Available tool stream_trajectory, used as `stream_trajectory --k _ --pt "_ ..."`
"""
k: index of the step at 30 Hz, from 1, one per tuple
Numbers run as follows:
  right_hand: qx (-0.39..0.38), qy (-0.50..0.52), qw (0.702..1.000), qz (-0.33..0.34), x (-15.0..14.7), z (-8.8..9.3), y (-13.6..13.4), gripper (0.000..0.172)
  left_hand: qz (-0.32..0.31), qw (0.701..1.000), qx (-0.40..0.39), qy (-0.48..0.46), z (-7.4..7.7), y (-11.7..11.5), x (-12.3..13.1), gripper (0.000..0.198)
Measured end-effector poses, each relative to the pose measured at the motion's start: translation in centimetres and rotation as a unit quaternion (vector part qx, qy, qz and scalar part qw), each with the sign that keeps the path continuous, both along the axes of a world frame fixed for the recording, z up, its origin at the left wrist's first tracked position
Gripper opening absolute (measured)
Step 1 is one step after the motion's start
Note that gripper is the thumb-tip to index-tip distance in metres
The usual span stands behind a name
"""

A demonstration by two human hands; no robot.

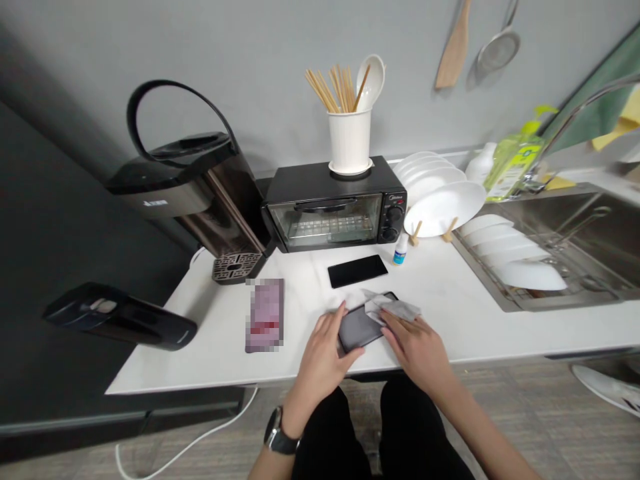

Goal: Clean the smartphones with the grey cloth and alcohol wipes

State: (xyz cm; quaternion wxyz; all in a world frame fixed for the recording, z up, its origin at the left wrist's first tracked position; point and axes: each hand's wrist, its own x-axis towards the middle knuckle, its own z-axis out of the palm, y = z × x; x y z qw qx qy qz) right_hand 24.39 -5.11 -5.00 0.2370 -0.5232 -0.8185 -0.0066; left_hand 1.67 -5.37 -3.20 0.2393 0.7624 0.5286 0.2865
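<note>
On the white counter [465,300], my left hand [324,350] grips the left end of a flat grey piece with a dark rim, which looks like a phone case [361,327]. The thumb lies along its near edge and the fingers along the far side. My right hand [417,343] presses a crumpled white tissue [393,308] onto the case's right part, hiding that area. Just behind lies a black phone [357,271], screen up. A small white-capped bottle with a blue label [400,250] stands close to the phone's right end. A blurred-out purple packet [267,313] rests left of my left hand.
A black toaster oven [330,207] at the back carries a white cup [350,143] of chopsticks and a spoon. Left are a water dispenser [200,200] and a tilted-looking black flask [120,317]. White plates [440,200] stand in a rack beside the sink [500,303].
</note>
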Motion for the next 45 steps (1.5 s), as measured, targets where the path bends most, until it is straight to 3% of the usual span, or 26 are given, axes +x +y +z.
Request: stream_trajectory --k 3,7,11,13,18,20,23,26,29,34,39,42,45 --pt "-0.026 0.018 0.999 0.023 -2.2 0.4 -0.5 0.039 -0.015 1.0 -0.006 -0.008 0.1 -0.1 -0.5 0.093" --pt "-0.089 0.052 0.987 0.124 -5.8 1.4 -1.5 0.039 -0.022 1.0 -0.011 0.002 -0.2 0.0 -0.7 0.092" --pt "-0.096 0.054 0.981 0.157 -4.5 1.8 -2.4 0.037 -0.003 1.0 0.001 0.002 -0.5 -0.3 -0.6 0.098" --pt "-0.087 0.036 0.985 0.145 -2.0 1.6 -2.5 0.035 0.009 1.0 -0.003 -0.005 -0.4 -0.4 -0.6 0.099" --pt "0.012 -0.029 0.999 0.032 2.9 0.3 -0.9 0.045 0.014 1.0 -0.022 -0.012 0.4 -0.1 -0.2 0.106" --pt "0.034 -0.032 0.999 0.017 2.5 -0.1 -0.2 0.048 0.006 1.0 -0.023 -0.015 0.6 0.1 -0.1 0.106" --pt "0.025 -0.007 0.999 0.023 -0.6 -0.1 0.1 0.046 -0.007 1.0 -0.018 -0.016 0.5 0.1 -0.2 0.102" --pt "-0.011 0.032 0.997 0.076 -4.4 0.4 -0.9 0.043 -0.017 1.0 -0.01 -0.008 0.0 0.1 -0.5 0.096" --pt "-0.047 0.066 0.988 0.13 -6.1 1.1 -2.3 0.04 -0.023 1.0 -0.009 -0.001 -0.4 -0.1 -0.7 0.098" --pt "-0.058 0.063 0.988 0.128 -2.5 1.5 -2.9 0.035 0.004 1.0 -0.012 -0.003 0.1 -0.2 -0.4 0.104" --pt "0.016 0.003 1.0 0.022 2.5 0.3 -1.6 0.042 0.007 1.0 -0.021 -0.006 0.6 0.1 -0.1 0.108" --pt "0.036 -0.005 0.999 -0.004 2.0 -0.2 -0.9 0.046 0.007 1.0 -0.023 -0.007 0.6 0.3 0.1 0.105" --pt "0.025 0.02 0.999 0.001 -1.4 -0.2 -0.7 0.047 0.001 1.0 -0.019 -0.008 0.4 0.3 0.0 0.099"
